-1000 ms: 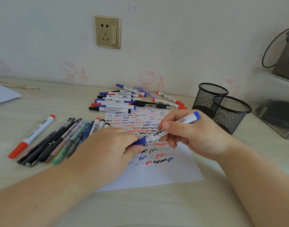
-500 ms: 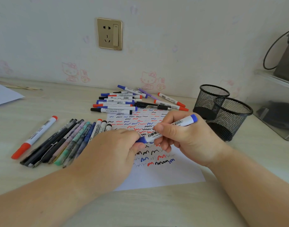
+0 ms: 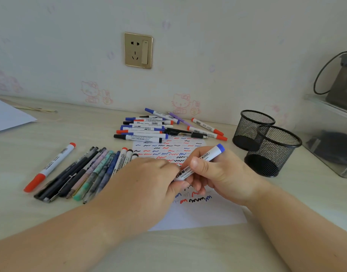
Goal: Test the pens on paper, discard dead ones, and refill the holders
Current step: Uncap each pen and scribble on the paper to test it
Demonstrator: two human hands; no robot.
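Note:
My right hand (image 3: 221,173) grips a white whiteboard marker with a blue end (image 3: 209,155) and holds it slanted over the scribbled test paper (image 3: 198,214). My left hand (image 3: 149,185) closes its fingers round the marker's lower cap end and hides it. Two black mesh holders (image 3: 253,130) (image 3: 274,152) stand to the right and look empty. A pile of markers and pens (image 3: 145,132) lies beyond the paper. A row of pens (image 3: 86,173) lies to its left, partly under my left hand.
A single red-capped marker (image 3: 50,167) lies at the far left of the row. Another white sheet (image 3: 7,116) sits at the left edge. A clear plastic box (image 3: 333,138) stands at the right, and a wall socket (image 3: 138,50) is behind.
My hands have drawn closer together. The marker's blue cap end, seen between them earlier, is now covered by my left fingers. The marker tilts a little steeper.

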